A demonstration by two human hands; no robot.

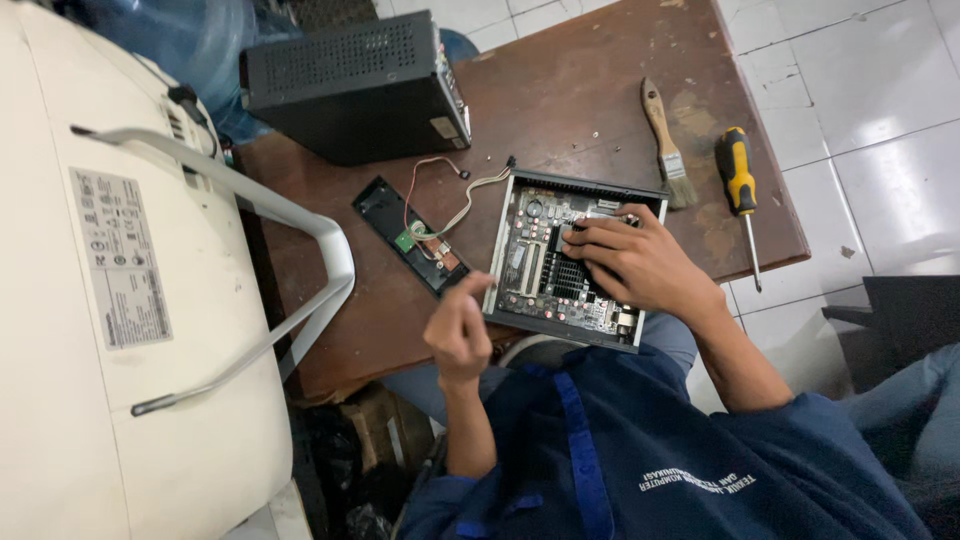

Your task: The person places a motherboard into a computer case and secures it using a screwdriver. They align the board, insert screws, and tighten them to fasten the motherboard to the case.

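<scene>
Resting right hand (pixel 640 265) fingers spread flat on open circuit board (pixel 560 265); left hand (pixel 460 335) curled, pinching case edge; bench (pixel 560 90).

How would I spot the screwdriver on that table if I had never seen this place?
Start at the brown wooden table and go to its edge beside the white tiled floor. The screwdriver lies there, beyond the paintbrush next to the opened computer case. Its yellow-and-black handle and thin metal shaft, tip overhanging the table edge, set it apart from the wooden-handled brush.

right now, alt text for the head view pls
A person's right hand presses into an open computer case on a brown table, while the left hand hovers at its corner. A brush and screwdriver lie nearby.
</scene>
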